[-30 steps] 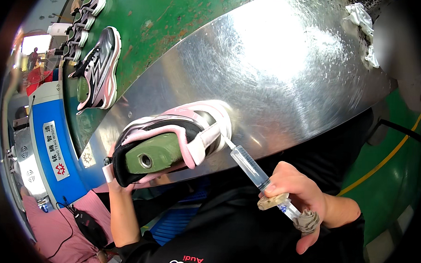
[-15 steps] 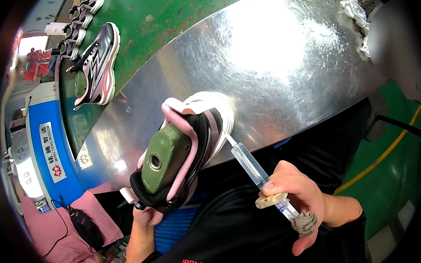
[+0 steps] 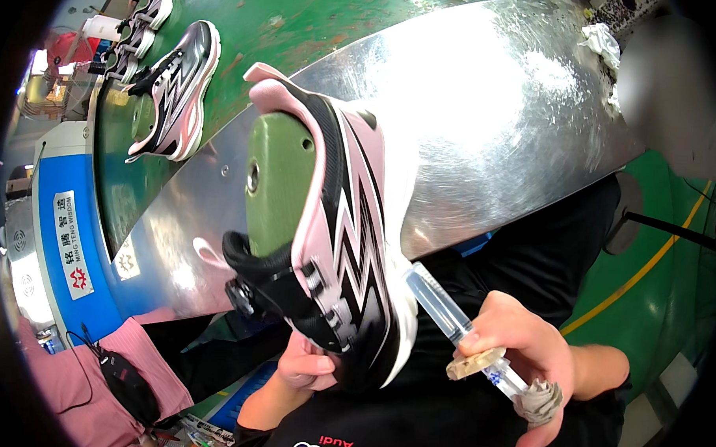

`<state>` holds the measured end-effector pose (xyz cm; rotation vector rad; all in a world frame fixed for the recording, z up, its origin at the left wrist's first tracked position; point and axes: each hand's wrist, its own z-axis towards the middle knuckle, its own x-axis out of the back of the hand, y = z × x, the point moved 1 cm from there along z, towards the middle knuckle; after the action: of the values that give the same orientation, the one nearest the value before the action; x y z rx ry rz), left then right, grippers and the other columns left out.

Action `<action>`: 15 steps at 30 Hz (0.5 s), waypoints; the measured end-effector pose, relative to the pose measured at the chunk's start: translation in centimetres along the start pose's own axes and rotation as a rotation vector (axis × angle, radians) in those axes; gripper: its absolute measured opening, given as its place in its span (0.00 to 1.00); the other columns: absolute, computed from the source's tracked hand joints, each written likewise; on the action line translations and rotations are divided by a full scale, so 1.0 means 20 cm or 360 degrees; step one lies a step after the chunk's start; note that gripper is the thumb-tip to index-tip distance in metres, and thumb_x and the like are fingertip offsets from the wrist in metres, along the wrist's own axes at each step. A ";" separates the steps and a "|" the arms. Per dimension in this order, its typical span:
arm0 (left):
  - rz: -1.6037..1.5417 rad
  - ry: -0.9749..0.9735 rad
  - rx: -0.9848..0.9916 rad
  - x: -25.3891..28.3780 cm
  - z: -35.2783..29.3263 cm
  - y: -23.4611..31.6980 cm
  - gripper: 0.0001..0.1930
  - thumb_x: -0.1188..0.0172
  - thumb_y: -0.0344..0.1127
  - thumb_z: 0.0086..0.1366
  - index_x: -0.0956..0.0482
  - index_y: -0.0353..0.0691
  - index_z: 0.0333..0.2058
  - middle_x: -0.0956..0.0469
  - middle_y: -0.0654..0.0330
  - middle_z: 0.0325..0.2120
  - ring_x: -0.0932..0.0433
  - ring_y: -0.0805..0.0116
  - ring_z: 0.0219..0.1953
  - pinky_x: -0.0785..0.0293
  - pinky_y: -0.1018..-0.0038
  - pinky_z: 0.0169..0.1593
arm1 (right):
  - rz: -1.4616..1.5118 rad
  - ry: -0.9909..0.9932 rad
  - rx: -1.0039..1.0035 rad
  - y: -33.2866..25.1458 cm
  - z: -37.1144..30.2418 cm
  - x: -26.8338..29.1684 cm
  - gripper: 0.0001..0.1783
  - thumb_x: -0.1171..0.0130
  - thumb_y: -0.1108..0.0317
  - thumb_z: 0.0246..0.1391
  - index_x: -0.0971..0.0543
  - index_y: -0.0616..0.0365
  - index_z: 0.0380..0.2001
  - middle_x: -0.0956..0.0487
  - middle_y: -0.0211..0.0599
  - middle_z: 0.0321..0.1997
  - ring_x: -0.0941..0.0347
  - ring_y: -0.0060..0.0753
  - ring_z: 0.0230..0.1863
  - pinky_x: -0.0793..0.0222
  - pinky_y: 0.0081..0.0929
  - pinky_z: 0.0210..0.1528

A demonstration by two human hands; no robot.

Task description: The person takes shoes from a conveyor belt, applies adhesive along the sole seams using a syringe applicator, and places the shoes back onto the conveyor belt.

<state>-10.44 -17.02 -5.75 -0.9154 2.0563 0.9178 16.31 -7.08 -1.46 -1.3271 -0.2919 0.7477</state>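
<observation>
My left hand (image 3: 310, 364) grips a pink, black and white sneaker (image 3: 342, 223) from below, holding it upright close to the camera. A green shoe last (image 3: 281, 173) fills the sneaker's opening. My right hand (image 3: 526, 363) is closed around a clear plastic syringe (image 3: 449, 317), whose tip points at the white sole edge of the sneaker near its lower right side. The syringe's plunger end is wrapped in dirty tape.
A curved shiny metal table surface (image 3: 495, 126) lies behind the shoe. On the green conveyor belt (image 3: 302, 17) at upper left rest more sneakers (image 3: 177, 87). A blue machine panel (image 3: 65, 245) stands at left, a crumpled white rag (image 3: 605, 39) at upper right, and green floor with a yellow line (image 3: 648, 265) at right.
My left hand has lifted and turned the sneaker upright, bringing it much nearer the camera. The syringe stays in my right hand, tip still against the sole edge.
</observation>
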 end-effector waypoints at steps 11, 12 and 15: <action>-0.0293 -0.0460 0.0532 -0.18 0.31 -0.07 0.39 0.47 0.17 0.44 0.44 0.34 0.60 0.34 0.49 0.55 0.36 0.55 0.59 0.44 0.59 0.63 | -0.0103 -0.0067 -0.0505 -0.35 -0.11 0.01 0.46 0.38 0.31 0.35 0.27 0.63 0.46 0.20 0.38 0.38 0.26 0.30 0.35 0.45 0.22 0.36; -0.0344 -0.0288 0.0705 -0.19 0.32 -0.09 0.38 0.47 0.15 0.46 0.42 0.36 0.59 0.34 0.51 0.55 0.36 0.56 0.59 0.43 0.60 0.63 | -0.0090 -0.0036 -0.0527 -0.38 -0.13 0.02 0.46 0.39 0.30 0.36 0.26 0.63 0.46 0.20 0.38 0.38 0.26 0.30 0.35 0.45 0.22 0.36; -0.0194 -0.0520 0.0685 -0.17 0.34 -0.12 0.33 0.49 0.11 0.50 0.36 0.38 0.56 0.32 0.54 0.53 0.35 0.58 0.58 0.40 0.62 0.62 | -0.0151 -0.0006 -0.0531 -0.45 -0.17 0.02 0.46 0.41 0.29 0.38 0.26 0.62 0.46 0.21 0.40 0.38 0.26 0.31 0.34 0.44 0.22 0.35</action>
<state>-4.73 -11.62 -7.33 -0.6043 1.7936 0.4905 21.51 -10.03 6.06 -1.6135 -0.4953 0.6393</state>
